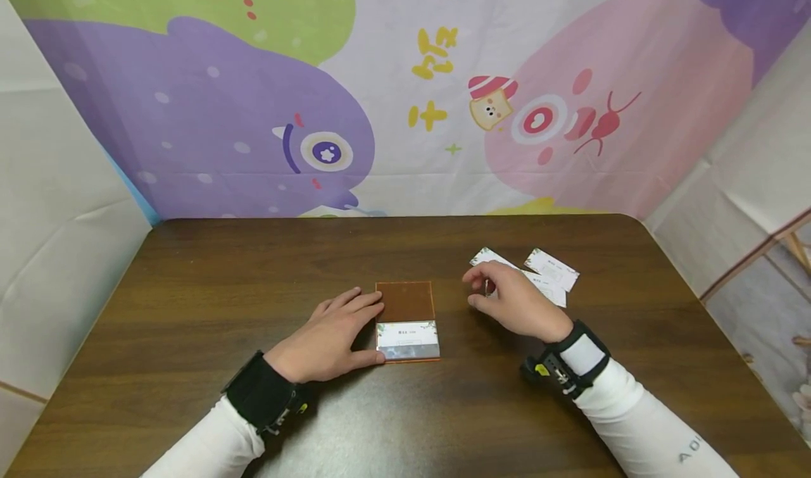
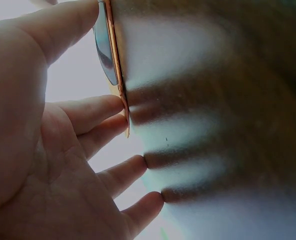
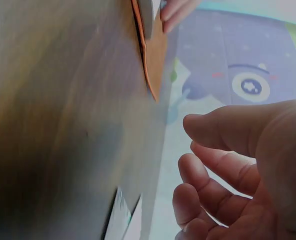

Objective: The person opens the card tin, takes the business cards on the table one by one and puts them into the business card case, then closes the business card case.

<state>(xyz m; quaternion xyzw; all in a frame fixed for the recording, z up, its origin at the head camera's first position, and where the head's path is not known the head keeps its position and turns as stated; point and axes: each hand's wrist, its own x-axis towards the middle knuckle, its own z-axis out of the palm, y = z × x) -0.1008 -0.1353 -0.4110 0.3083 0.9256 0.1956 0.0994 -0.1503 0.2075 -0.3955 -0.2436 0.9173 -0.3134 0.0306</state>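
Brown card holder [image 1: 404,302] flat on wooden table [image 1: 190,281], near the middle between both hands, white printed card [image 1: 407,333] on its near half with lower edge behind greyish strip [image 1: 412,352]. Left hand [image 1: 326,337] spread, fingers fairly straight, fingertips and thumb touching holder's left side; right hand [image 1: 516,302] raised, fingers loosely bent, gripping nothing, beside loose white cards [image 1: 552,269] on the right.
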